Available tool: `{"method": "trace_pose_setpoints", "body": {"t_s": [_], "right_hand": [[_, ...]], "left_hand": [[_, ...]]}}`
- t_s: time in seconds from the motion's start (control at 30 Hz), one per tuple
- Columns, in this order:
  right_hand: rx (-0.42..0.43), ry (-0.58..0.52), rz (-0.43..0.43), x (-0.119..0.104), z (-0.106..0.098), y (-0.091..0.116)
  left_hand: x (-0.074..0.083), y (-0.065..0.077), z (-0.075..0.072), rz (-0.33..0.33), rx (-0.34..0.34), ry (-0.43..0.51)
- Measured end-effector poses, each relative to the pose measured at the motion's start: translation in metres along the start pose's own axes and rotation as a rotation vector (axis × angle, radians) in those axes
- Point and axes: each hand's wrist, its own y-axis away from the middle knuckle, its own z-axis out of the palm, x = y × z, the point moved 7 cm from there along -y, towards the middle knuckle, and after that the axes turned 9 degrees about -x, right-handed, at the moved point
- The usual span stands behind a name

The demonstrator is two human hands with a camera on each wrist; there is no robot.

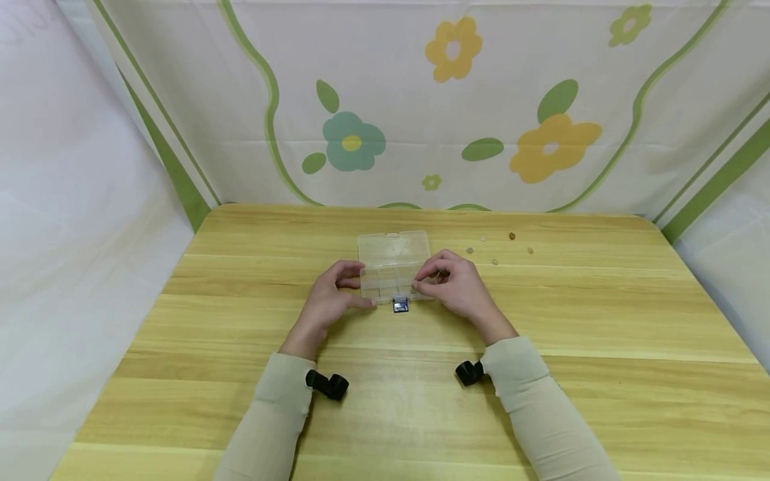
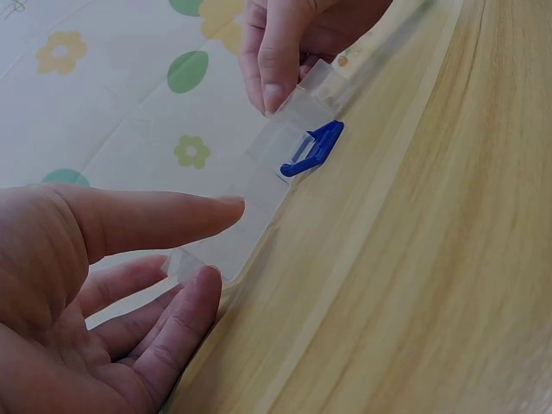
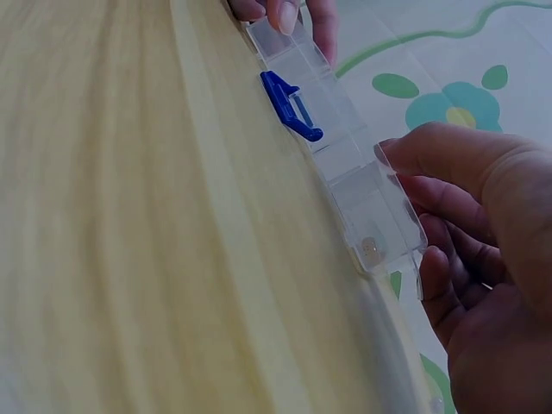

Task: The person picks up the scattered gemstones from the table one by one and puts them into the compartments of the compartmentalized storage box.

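A clear plastic compartment box (image 1: 379, 284) stands on the table, its lid (image 1: 394, 248) swung back. The blue front latch (image 3: 289, 108) hangs at its front edge. My left hand (image 1: 332, 295) grips the box's left end, thumb by the front corner and fingers along the side. Over the right-hand compartments, my right hand (image 1: 452, 282) has thumb and index finger brought together, with a tiny pale piece at their tips; its kind I cannot tell. Inside the right end compartment lies a small round button (image 3: 369, 250) with holes, seen through the wall in the right wrist view.
Several small round pieces lie on the table behind and right of the box, among them a brown one (image 1: 512, 236) and a pale one (image 1: 531, 250). A flower-printed cloth (image 1: 397, 180) hangs behind the wooden table (image 1: 397, 414). Each sleeve carries a black wrist camera (image 1: 327, 385).
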Motion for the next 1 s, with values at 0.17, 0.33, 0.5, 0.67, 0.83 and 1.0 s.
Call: {"method": "trace_pose_setpoints", "body": {"t_s": [0.17, 0.33, 0.5, 0.67, 0.83, 1.0], "right_hand": [[-0.001, 0.0, 0.003, 0.0, 0.001, 0.001], [0.02, -0.008, 0.016, 0.002, -0.005, 0.0], [0.205, 0.01, 0.084, 0.025, -0.041, 0.007], [0.399, 0.015, 0.233, 0.063, -0.082, 0.029], [0.464, 0.101, 0.315, 0.074, -0.103, 0.041], [0.44, 0.179, 0.355, 0.08, -0.11, 0.044]], "left_hand": [[0.0, 0.001, 0.0, -0.006, -0.007, 0.003], [0.001, 0.001, 0.0, -0.008, -0.006, 0.002], [0.002, 0.001, 0.001, -0.001, 0.002, 0.004], [0.0, 0.001, 0.002, -0.002, 0.003, 0.0], [0.0, 0.002, 0.002, -0.011, -0.002, 0.002], [0.0, 0.0, 0.001, -0.007, 0.006, 0.009]]}}
